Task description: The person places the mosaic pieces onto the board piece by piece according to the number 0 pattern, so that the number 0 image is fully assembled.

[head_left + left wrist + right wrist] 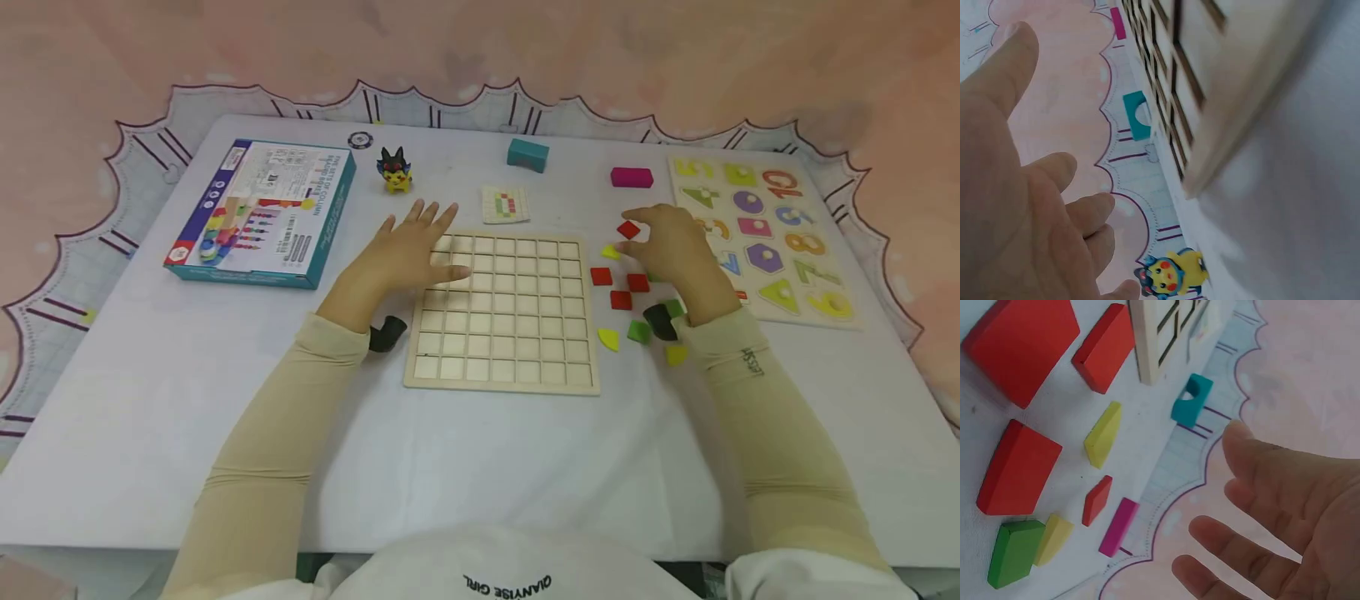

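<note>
"While the left hand [408, 252] fans out over the grid's upper-left corner, has it got hold of anything?"

"Not a thing! Fingers spread wide, thumb stretched across the cells, held clear of the wood. That wooden grid [502, 325] sits square in the middle of the frame, flat on the white-covered counter [510, 467]."

"And the right hand [670, 243], right of centre?"

"Empty as well! Thumb and forefinger well apart, hanging over the loose pieces. From above, one red tile [628, 230] shows right between those two, but no finger is on it."

"What else is down there?"

"More red tiles [602, 277] just beside the grid's right edge, with yellow pieces [608, 340] and green pieces [639, 332] scattered below them."

"Further up?"

"Top centre, just beyond the grid, a small patterned card [506, 205], then a teal block [528, 157]. Upper right, a magenta block [632, 177] near the number board [717, 172]. Upper left, a little figurine [395, 175] beside a flat box [277, 200]!"
</note>
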Tool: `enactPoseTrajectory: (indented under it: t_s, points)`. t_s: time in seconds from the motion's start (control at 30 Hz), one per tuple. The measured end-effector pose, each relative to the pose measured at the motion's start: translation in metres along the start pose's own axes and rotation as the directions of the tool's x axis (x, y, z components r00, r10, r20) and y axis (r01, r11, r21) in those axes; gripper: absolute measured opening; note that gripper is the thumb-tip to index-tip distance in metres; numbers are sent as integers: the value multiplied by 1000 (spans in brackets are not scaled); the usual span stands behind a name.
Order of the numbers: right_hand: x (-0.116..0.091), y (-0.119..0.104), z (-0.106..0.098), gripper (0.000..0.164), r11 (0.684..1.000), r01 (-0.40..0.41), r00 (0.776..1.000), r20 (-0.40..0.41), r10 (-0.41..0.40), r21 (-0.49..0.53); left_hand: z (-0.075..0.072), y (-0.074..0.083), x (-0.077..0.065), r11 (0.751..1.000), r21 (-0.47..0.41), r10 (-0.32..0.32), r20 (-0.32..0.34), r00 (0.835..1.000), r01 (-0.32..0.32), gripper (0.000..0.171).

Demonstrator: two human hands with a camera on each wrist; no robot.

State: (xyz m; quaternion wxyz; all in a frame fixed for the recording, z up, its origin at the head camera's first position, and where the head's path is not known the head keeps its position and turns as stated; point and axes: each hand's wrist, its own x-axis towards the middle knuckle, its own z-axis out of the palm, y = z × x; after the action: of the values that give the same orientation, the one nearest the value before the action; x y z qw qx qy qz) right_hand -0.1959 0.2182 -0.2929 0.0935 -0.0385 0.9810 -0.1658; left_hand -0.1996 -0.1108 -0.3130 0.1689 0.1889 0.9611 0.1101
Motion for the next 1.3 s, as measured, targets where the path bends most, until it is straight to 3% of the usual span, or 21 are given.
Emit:
enactPoseTrajectory:
  t_s: [0.23, 0.4, 0.57, 0.9, 1.3]
  points:
    - [10, 7, 3, 47, 996, -66, 995, 80, 61, 56, 6, -8, 4, 1000, -23, 2, 107, 994, 0, 95]
    - [18, 12, 8, 47, 987, -139, 981, 147, 126, 84, 9, -11, 4, 999, -46, 31, 133, 991, -25, 95]
    - [24, 16, 14, 46, 983, -156, 974, 179, 137, 96, 10, -11, 8, 998, -44, 53, 152, 987, -47, 94]
    - [34, 19, 26, 38, 996, -85, 978, 194, 81, 14, 15, -14, 10, 996, -44, 80, 192, 978, -72, 87]
    - [36, 13, 26, 31, 999, -34, 987, 158, 28, 39, 14, -9, 5, 992, -45, 124, 224, 967, -117, 82]
